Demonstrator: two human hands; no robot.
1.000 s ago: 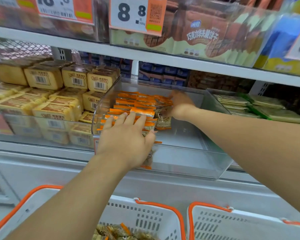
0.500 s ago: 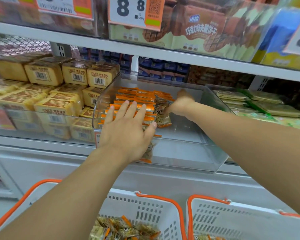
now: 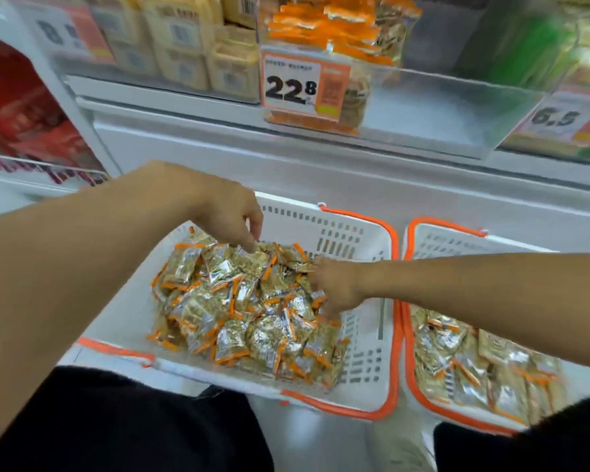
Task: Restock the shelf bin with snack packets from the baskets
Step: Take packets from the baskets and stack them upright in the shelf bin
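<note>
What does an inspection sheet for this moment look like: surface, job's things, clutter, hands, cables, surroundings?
Surface: white shelf ledge, bare.
Job's things: left basket heaped with snack packets; right basket holds more; shelf bin partly stocked.
Clutter: nothing seen.
Hands: left hand and right hand both reach into the left basket, fingers on packets; grip unclear.
Cables: nothing seen.
Surroundings: price tag reading 22.8; yellow packs beside the bin.

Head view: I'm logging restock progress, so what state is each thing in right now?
Shelf bin: partly filled, packets stacked on its left side only.
Left basket: holds a loose pile of snack packets.
Right basket: also holds packets.
Left hand: fingers curled down onto the pile's far edge.
Right hand: fingers dug into the pile; grip unclear.
</note>
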